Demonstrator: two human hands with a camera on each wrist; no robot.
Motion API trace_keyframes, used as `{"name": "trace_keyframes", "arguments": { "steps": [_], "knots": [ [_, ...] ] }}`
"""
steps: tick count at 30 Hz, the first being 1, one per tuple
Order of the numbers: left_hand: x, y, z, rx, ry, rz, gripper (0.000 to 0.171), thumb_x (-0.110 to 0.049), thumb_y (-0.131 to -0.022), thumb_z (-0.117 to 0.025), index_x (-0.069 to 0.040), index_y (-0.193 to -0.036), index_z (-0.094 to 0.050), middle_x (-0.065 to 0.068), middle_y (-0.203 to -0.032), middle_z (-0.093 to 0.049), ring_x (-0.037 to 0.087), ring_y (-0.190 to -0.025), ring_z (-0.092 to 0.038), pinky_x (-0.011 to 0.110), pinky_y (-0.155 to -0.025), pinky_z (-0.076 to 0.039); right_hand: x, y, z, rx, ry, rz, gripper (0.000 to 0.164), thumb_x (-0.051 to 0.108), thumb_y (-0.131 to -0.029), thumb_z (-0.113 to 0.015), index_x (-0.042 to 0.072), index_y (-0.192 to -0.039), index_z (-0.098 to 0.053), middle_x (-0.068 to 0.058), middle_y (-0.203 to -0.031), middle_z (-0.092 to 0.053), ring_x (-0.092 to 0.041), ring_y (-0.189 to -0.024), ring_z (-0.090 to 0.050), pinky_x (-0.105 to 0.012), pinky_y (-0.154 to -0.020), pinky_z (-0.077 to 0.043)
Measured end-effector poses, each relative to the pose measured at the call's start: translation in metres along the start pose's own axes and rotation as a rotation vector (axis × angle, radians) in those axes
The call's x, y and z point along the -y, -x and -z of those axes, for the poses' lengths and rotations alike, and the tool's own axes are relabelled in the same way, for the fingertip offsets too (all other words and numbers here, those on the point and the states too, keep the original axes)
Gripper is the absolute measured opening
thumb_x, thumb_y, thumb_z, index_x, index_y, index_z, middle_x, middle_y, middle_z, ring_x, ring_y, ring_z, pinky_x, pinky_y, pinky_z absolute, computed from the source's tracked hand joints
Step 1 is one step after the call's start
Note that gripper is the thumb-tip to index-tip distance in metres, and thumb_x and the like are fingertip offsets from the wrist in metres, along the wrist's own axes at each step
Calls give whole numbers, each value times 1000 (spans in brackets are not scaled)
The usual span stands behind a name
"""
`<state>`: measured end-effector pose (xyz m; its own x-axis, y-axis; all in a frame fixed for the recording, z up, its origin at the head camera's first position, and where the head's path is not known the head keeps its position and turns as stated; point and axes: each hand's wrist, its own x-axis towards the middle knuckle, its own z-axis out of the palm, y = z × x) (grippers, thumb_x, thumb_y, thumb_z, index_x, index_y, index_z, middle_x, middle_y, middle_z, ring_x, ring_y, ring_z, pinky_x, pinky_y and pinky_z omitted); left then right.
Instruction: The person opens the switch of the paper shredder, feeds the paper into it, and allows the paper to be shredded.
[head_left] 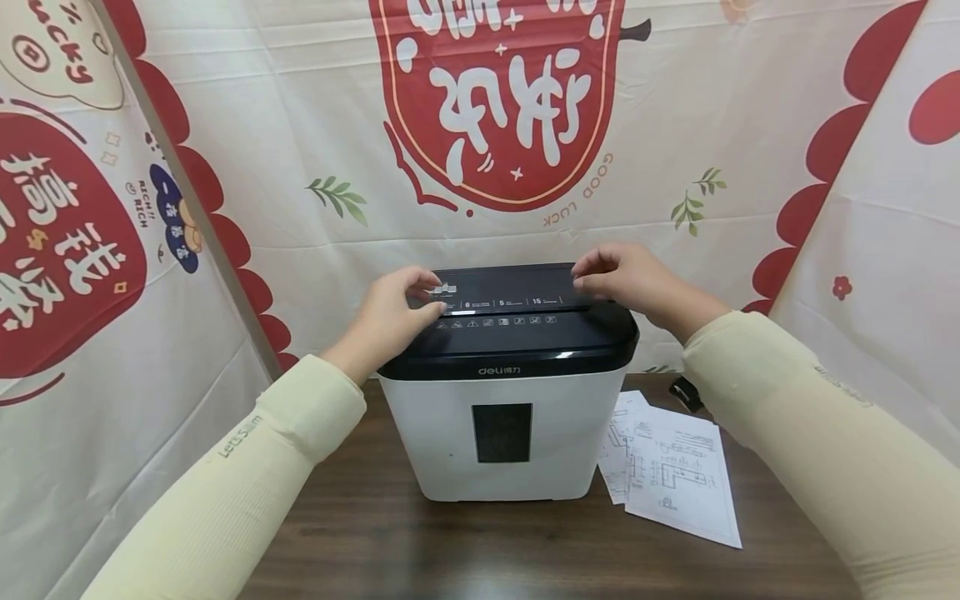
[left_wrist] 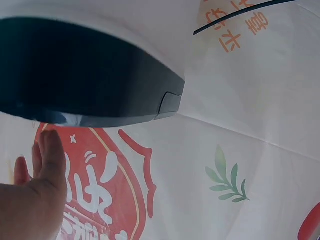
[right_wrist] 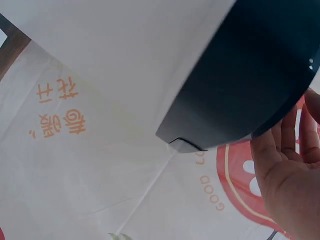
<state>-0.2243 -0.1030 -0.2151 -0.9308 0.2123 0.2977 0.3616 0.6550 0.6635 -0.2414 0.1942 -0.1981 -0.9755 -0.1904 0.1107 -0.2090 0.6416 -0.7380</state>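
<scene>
A white paper shredder (head_left: 442, 442) with a black top (head_left: 517, 343) stands upright in the middle of the head view. A narrow feed slot and rows of small printed icons run across that top. My left hand (head_left: 386, 321) is over the top's left end, fingers loosely bent, thumb near the slot. Over the right end is my right hand (head_left: 626, 279), its fingers bent slightly inward. Nothing shows between the fingers of either hand. Both wrist views catch the dark shredder head (left_wrist: 90, 75) from the side, with the fingers at its upper edge.
Two printed sheets with line drawings (head_left: 682, 475) lie overlapping on the brown wooden table (head_left: 360, 533), right of the shredder. Beside my right sleeve is a small black object (head_left: 686, 393). A printed cloth (head_left: 292, 108) hangs behind and at both sides.
</scene>
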Motion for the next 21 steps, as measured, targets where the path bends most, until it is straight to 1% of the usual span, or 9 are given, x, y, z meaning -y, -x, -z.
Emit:
{"name": "trace_keyframes", "arguments": {
  "steps": [5,9,13,16,19,21],
  "knots": [
    [8,11,1,-51,-45,-27,39,-15,-90,-67,-4,-126,-58,15,-128,-56,30,-116,-51,45,-103,-42,-10,8,5,-24,-41,-12,36,21,-96,-59,-1,-124,-55,-16,-120,-55,-27,-106,-52,-38,-93,-48],
    [15,19,4,-91,-70,-42,41,-14,-89,-67,-2,-127,-58,16,-130,-54,31,-120,-50,46,-106,-39,-17,14,7,-59,-51,-23,37,23,-96,-59,-1,-125,-54,-15,-119,-55,-26,-105,-53,-33,-91,-48],
    [24,27,6,-115,-66,-27,43,-15,-90,-67,-3,-129,-56,18,-135,-51,32,-125,-47,49,-107,-37,-25,19,9,-73,-67,-17,39,24,-96,-58,-2,-125,-54,-15,-119,-52,-26,-105,-53,-27,-89,-49],
    [30,32,7,-130,-59,-19,44,-15,-90,-65,-2,-131,-55,19,-137,-49,33,-127,-45,51,-108,-36,-33,23,10,-82,-82,-15,41,26,-97,-58,-1,-127,-53,-14,-120,-52,-24,-106,-53,-27,-91,-49],
    [36,38,9,-143,-43,-19,45,-16,-90,-65,-1,-131,-54,18,-138,-48,33,-128,-43,53,-108,-35,-41,27,10,-113,-97,-14,41,26,-96,-59,-1,-127,-53,-14,-119,-55,-18,-103,-54,-24,-90,-50],
    [39,42,10,-148,-33,-11,46,-17,-91,-64,-2,-133,-53,17,-139,-47,34,-129,-43,53,-107,-35,-46,29,10,-135,-106,-15,41,27,-96,-59,0,-126,-53,-14,-119,-56,-13,-100,-55,-18,-85,-50]
  ]
}}
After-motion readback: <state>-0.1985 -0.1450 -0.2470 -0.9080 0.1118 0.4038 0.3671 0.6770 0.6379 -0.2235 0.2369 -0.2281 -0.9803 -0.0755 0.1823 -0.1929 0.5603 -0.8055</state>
